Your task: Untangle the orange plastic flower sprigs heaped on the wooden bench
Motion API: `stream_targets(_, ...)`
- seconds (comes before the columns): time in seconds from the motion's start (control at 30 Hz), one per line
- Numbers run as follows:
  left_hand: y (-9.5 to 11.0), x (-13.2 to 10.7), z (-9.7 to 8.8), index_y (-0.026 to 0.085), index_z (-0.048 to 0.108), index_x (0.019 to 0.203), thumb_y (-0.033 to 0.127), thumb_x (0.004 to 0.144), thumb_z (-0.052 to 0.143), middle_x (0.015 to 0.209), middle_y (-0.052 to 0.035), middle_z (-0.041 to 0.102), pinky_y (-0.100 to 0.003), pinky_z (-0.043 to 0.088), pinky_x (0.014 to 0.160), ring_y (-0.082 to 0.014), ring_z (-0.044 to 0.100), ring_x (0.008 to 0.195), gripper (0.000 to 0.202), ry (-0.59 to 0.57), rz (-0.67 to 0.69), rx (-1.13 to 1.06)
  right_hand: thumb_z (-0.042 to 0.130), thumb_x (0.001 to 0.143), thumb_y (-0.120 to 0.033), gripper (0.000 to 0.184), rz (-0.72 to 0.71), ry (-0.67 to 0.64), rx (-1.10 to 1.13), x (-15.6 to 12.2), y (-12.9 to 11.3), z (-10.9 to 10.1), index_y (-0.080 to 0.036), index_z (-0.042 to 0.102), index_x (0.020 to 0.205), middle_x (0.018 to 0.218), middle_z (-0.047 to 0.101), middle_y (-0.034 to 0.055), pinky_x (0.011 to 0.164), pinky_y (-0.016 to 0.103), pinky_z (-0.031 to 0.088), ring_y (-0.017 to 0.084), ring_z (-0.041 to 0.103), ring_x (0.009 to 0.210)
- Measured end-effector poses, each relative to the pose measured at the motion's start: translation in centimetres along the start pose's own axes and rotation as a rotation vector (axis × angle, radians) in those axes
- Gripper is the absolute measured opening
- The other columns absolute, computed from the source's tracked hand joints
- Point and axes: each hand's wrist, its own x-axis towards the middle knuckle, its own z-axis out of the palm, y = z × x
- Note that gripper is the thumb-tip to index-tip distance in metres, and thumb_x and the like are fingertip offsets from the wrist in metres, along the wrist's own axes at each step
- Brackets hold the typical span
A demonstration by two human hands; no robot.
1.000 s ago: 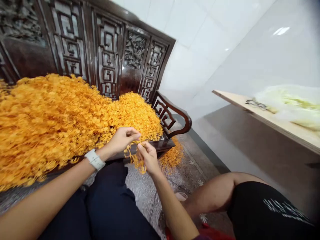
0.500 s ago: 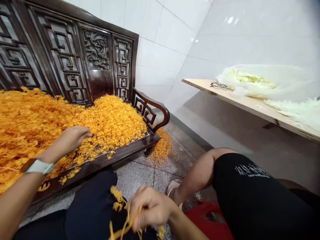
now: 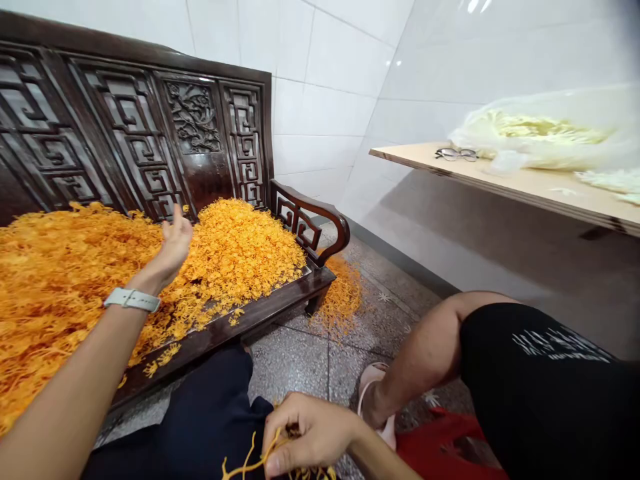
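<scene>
My left hand [image 3: 175, 247], with a pale watch band at the wrist, is raised over the bench pile. Its fingers are stretched out, and a small orange piece [image 3: 185, 209] shows beside the fingertips, apart from them as far as I can see. Low in the head view, my right hand [image 3: 313, 430] is closed on orange branching plastic strands [image 3: 250, 460] above my lap. Loose orange flower-like pieces make one heap [image 3: 250, 240] on the right of the bench. A larger orange heap [image 3: 75, 260] spreads along its left side.
The dark carved bench [image 3: 200, 177] has a curved armrest [image 3: 337, 230]. Orange scraps [image 3: 343, 297] lie on the floor beside it. A wall shelf [image 3: 415, 155] holds glasses [image 3: 456, 154] and a clear bag [image 3: 545, 137] of pale yellow pieces. Another person's leg [image 3: 425, 343] is close on the right.
My left hand has moved up and away over the bench, its fingers opening out. My right hand keeps its strands near my lap. The view has shifted slightly.
</scene>
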Motion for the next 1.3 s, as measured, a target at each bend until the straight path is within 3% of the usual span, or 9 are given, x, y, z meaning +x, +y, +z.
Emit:
stream_targets(0.07,-0.4,-0.6,0.0,0.025,0.032,0.168,0.081,0.098,0.028,0.176,-0.0176,0.021,-0.057,0.04,0.118,-0.039,0.035,0.155,0.089,-0.189,-0.061,0.046,0.088,0.078,-0.051,0.044,-0.018,0.012,-0.015,0.0,-0.1,0.3,-0.011,0.079,0.092,0.06,0.054,-0.005,0.048,0.02,0.028,0.005,0.04,0.052)
stream_targets(0.17,-1.5,-3.3,1.0,0.021,0.064,0.146,0.084,0.094,0.041,0.147,-0.021,0.064,-0.04,0.058,0.093,-0.03,0.073,0.109,0.085,-0.589,-0.066,0.052,0.084,0.084,-0.048,0.038,-0.044,0.059,0.006,0.0,-0.3,0.4,-0.011,0.078,0.089,0.06,0.053,-0.0047,0.049,0.021,0.027,0.005,0.039,0.053)
stream_targets(0.27,-3.0,-5.9,2.2,0.017,0.08,0.109,0.084,0.088,0.053,0.1,-0.0138,0.08,-0.031,0.057,0.072,-0.0238,0.073,0.077,0.075,-0.715,0.059,0.103,0.082,0.087,-0.047,0.036,-0.123,0.218,0.073,0.6,-0.8,0.0,-0.012,0.076,0.085,0.064,0.055,-0.0027,0.052,0.022,0.027,0.006,0.04,0.055)
stream_targets(0.37,-3.2,-7.5,3.3,0.018,0.079,0.093,0.08,0.091,0.053,0.088,-0.0098,0.078,-0.03,0.057,0.075,-0.0237,0.071,0.079,0.067,-0.693,0.12,0.066,0.075,0.094,-0.046,0.031,-0.227,0.475,0.228,1.6,-2.5,-1.0,-0.015,0.076,0.093,0.061,0.051,-0.004,0.054,0.023,0.03,0.008,0.04,0.056)
stream_targets(0.57,2.3,-10.0,5.6,0.016,0.071,0.125,0.082,0.096,0.042,0.125,-0.0206,0.073,-0.036,0.059,0.088,-0.0267,0.073,0.105,0.077,-0.647,-0.112,-0.462,0.083,0.083,-0.032,0.036,-0.469,0.76,0.432,4.6,-8.3,-3.3,-0.021,0.077,0.117,0.087,0.064,0.0009,0.07,0.023,0.048,0.011,0.056,0.075)
stream_targets(0.77,5.5,-11.6,6.5,0.017,0.069,0.125,0.063,0.085,0.078,0.116,-0.0129,0.073,-0.035,0.057,0.089,-0.0235,0.069,0.104,0.062,-0.568,0.012,-0.481,0.083,0.081,-0.033,0.03,-0.661,0.988,0.211,6.6,-10.8,-4.6,-0.024,0.076,0.11,0.101,0.069,0.0033,0.081,0.03,0.055,0.013,0.06,0.084)
stream_targets(0.93,5.2,-11.5,6.0,0.015,0.075,0.103,0.052,0.09,0.076,0.102,-0.0086,0.075,-0.036,0.055,0.091,-0.0199,0.069,0.093,0.039,-0.552,0.136,-0.395,0.077,0.087,-0.035,0.026,-0.715,1.089,0.045,6.6,-11.3,-5.6,-0.024,0.07,0.11,0.103,0.068,0.0046,0.087,0.034,0.055,0.015,0.064,0.088)
stream_targets(1.03,5.0,-11.3,6.0,0.015,0.072,0.091,0.052,0.095,0.071,0.09,-0.0071,0.072,-0.032,0.056,0.083,-0.0173,0.068,0.083,0.038,-0.45,0.077,-0.508,0.073,0.089,-0.041,0.038,-0.648,1.111,0.033,6.6,-10.7,-5.8,-0.024,0.063,0.122,0.113,0.067,0.008,0.087,0.035,0.055,0.018,0.065,0.098)
stream_targets(1.3,4.4,-10.8,6.4,0.016,0.062,0.098,0.039,0.103,0.063,0.082,-0.0029,0.064,-0.024,0.053,0.061,-0.0118,0.064,0.065,0.024,-0.24,-0.079,-0.781,0.059,0.095,-0.051,0.041,-0.659,1.147,-0.091,7.5,-7.0,-4.1,-0.028,0.048,0.127,0.117,0.057,0.0087,0.082,0.032,0.053,0.019,0.06,0.101)
